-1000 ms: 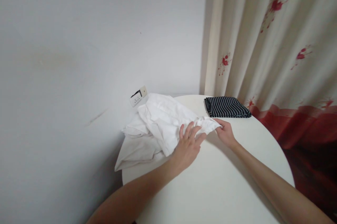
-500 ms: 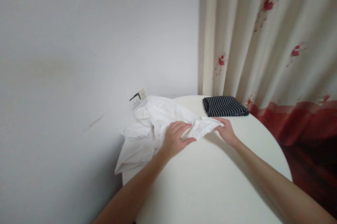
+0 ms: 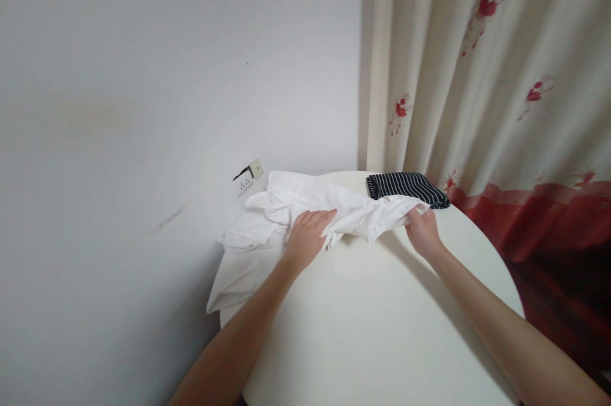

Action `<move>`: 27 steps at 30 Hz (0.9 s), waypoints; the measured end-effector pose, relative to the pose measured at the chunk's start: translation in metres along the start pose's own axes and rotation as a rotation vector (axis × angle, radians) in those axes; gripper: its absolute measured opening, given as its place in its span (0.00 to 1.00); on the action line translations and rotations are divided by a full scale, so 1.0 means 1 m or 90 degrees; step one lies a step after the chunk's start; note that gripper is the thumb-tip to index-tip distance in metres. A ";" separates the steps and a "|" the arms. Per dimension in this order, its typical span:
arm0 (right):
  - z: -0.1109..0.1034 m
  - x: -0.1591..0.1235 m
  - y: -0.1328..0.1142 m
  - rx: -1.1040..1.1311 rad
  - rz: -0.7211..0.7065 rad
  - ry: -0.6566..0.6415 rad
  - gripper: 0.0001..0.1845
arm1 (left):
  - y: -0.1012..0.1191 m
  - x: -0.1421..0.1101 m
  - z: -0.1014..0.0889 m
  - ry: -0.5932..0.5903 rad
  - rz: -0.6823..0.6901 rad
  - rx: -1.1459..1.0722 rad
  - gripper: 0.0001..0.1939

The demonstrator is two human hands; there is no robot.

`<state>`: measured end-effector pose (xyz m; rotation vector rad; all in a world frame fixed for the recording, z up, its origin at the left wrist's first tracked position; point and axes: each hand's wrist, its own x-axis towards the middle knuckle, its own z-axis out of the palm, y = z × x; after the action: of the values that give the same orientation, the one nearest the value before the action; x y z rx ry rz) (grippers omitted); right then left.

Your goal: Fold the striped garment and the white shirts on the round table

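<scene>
A crumpled white garment (image 3: 305, 205) lies on the far left part of a round white table (image 3: 382, 329) and hangs over its left edge. My left hand (image 3: 305, 237) rests on the garment near its middle, fingers curled into the cloth. My right hand (image 3: 422, 231) pinches the garment's right end and holds it lifted off the tabletop, stretched to the right. A folded dark garment with thin white stripes (image 3: 405, 186) lies at the table's far edge, just behind the lifted white cloth.
A grey wall stands behind and to the left, with a white wall socket (image 3: 245, 178) near the table's edge. A cream curtain with red flowers and a red hem (image 3: 477, 107) hangs to the right of the table.
My right hand has moved right and up, pulling the garment's end taut off the table and partly over the striped garment. My left hand has slid slightly left on the cloth.
</scene>
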<state>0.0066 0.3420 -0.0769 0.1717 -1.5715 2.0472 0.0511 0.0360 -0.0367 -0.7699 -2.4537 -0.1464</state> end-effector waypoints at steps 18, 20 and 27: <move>-0.010 0.020 -0.006 0.082 -0.036 0.175 0.15 | -0.055 -0.005 0.028 0.131 -0.258 -0.184 0.33; -0.016 0.027 -0.005 0.094 -0.048 0.222 0.15 | -0.057 -0.006 0.026 0.117 -0.282 -0.234 0.32; -0.047 0.050 0.000 0.073 -0.136 0.383 0.14 | -0.053 -0.001 0.006 0.296 -0.304 -0.306 0.22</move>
<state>-0.0249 0.4023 -0.0703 -0.2121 -1.0205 1.7934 0.0195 -0.0066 -0.0384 -0.2640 -2.1154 -1.0038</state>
